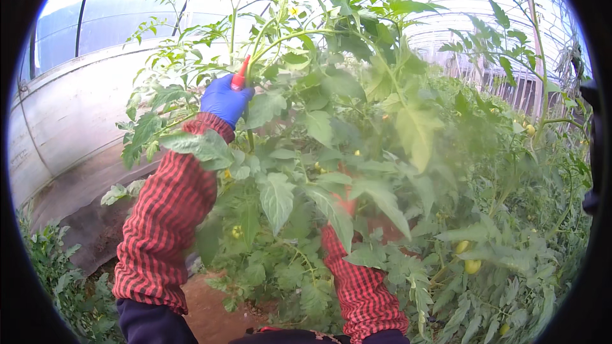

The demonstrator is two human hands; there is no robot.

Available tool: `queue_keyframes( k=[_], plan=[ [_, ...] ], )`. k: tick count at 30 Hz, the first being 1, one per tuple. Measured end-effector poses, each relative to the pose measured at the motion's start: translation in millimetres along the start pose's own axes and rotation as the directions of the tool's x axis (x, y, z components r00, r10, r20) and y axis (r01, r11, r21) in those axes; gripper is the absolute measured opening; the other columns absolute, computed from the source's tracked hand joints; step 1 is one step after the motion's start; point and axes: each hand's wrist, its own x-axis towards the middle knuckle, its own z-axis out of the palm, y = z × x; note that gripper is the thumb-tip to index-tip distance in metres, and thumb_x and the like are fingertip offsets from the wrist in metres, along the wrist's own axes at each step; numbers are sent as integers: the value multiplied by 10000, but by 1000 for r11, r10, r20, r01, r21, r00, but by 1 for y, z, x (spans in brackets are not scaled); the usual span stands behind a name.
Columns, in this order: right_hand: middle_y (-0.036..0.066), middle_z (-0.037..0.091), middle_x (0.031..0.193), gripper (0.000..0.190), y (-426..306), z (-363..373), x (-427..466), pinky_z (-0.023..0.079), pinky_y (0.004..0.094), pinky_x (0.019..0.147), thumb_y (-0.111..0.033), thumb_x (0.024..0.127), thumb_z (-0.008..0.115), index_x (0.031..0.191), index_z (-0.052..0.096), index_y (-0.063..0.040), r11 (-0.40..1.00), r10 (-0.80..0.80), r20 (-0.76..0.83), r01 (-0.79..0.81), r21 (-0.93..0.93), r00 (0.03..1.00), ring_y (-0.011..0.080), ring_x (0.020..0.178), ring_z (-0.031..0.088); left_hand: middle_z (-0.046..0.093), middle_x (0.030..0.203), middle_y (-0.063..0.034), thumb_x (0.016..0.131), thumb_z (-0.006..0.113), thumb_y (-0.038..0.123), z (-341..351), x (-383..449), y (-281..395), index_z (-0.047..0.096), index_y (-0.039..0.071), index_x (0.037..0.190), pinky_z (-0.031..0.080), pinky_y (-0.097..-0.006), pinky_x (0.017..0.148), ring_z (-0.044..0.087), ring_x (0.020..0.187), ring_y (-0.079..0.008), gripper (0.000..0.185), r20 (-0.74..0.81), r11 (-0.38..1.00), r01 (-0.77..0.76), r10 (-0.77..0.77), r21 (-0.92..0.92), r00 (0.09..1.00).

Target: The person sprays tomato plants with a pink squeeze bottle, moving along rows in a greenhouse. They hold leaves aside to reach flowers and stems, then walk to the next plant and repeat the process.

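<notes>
My left hand, in a blue glove, is closed around a small red plastic nozzle or bottle tip that points up beside a tomato stem. A red checkered sleeve covers that arm, and a tomato leaf crosses in front of it. My right arm, in a matching sleeve, reaches up among the tomato leaves. Something orange-red shows between the leaves near the end of that sleeve; whether it is my right hand or a thing in it is not clear. A yellow flower is above.
Dense tomato plants with pale green fruit fill the right side. A whitish greenhouse wall runs along the left, with a dark sheet at its foot. Bare brown soil lies below, and metal hoops arch overhead.
</notes>
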Motion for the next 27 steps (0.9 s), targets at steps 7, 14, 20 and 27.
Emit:
queue_keyframes(
  k=[7, 14, 20, 27],
  plan=[
    [96, 460, 1230, 513, 0, -37, -14, 457, 317, 827, -247, 851, 536, 1298, 365, -64, 857, 257, -155, -151, 492, 954, 189, 1064, 493, 617, 849, -173, 744, 582, 317, 27, 46, -11, 617, 58, 925, 460, -398, 741, 594, 819, -324, 318, 33, 995, 68, -70, 79, 997],
    [154, 448, 1217, 516, -101, -3, -37, 477, 411, 802, -273, 875, 523, 1270, 353, 13, 976, 145, -533, -208, -60, 834, 283, 1086, 483, 619, 920, -151, 791, 544, 294, 81, 59, 6, 590, 81, 1005, 462, -407, 758, 603, 856, -306, 305, 109, 996, 88, -85, -27, 990],
    [171, 337, 1325, 601, -136, 37, -32, 441, 422, 842, -340, 889, 472, 1347, 233, -32, 990, 139, -578, -118, 74, 804, 321, 1146, 422, 614, 848, -183, 761, 562, 235, 106, 83, -11, 577, 23, 972, 469, -384, 679, 608, 781, -299, 299, 68, 967, 110, -97, -230, 993],
    [179, 251, 1392, 625, -159, 45, -32, 409, 390, 881, -394, 908, 412, 1379, 182, -53, 997, 63, -559, -79, -4, 827, 302, 1173, 395, 611, 781, -151, 792, 531, 160, 144, 131, -46, 585, 19, 933, 470, -349, 631, 601, 721, -277, 207, -36, 996, -60, 58, -68, 998]
  ],
)
